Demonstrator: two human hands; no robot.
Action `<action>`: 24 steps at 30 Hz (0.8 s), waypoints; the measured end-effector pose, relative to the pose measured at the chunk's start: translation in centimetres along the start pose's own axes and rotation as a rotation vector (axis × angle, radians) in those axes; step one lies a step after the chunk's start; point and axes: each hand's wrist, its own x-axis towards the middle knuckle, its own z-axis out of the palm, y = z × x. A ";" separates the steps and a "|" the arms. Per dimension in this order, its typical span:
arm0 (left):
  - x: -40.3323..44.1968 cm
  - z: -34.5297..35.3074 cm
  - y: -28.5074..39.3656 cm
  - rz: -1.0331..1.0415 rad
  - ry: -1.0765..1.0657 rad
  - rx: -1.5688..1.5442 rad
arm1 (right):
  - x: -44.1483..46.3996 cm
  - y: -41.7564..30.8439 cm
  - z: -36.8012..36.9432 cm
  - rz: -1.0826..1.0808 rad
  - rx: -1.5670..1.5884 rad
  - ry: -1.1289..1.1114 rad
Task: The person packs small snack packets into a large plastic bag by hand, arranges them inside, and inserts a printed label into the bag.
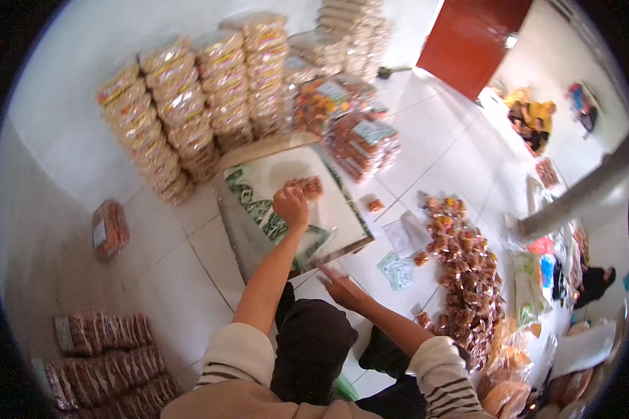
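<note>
My left hand (291,207) is over the low table (328,237), its fingers curled at the near-left side of some small brown packets (306,187). Whether it grips one of them is hidden by the hand. A green leafy pattern (255,206) runs across the pale tabletop. Just off the table's near-right corner, my right hand (340,285) hangs with its fingers apart and nothing in them. Green-and-white printed cards (396,271) lie on the floor to its right.
Tall stacks of clear packs (178,91) stand behind the table, with filled bags (363,143) at its far right. A long heap of small packets (465,279) covers the floor at right. Bundled brown packs (108,359) lie at lower left. People (534,119) sit beyond the red door (468,42).
</note>
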 end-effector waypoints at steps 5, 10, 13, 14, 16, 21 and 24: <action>-5.2 -3.8 12.5 0.342 -0.394 -0.400 | -8.9 4.0 -8.0 -0.108 -0.370 -0.322; -14.3 -7.4 24.6 0.718 -1.204 -0.661 | -20.4 4.8 -20.3 0.374 -0.226 0.576; -19.5 -10.8 28.9 1.113 -1.066 -0.585 | -25.7 8.3 -21.9 0.754 -0.047 1.443; -20.9 -11.5 29.8 1.086 -1.171 -0.551 | -27.8 7.5 -22.0 0.711 0.339 1.487; -24.1 -10.3 30.7 1.068 -1.286 -0.585 | -30.7 7.8 -20.8 0.799 0.324 1.526; -29.5 -6.9 30.0 1.264 -1.718 0.092 | -38.2 7.8 -16.2 1.020 0.592 0.971; -32.3 -3.3 30.2 1.269 -1.703 0.109 | -41.5 7.4 -14.2 1.212 0.108 0.427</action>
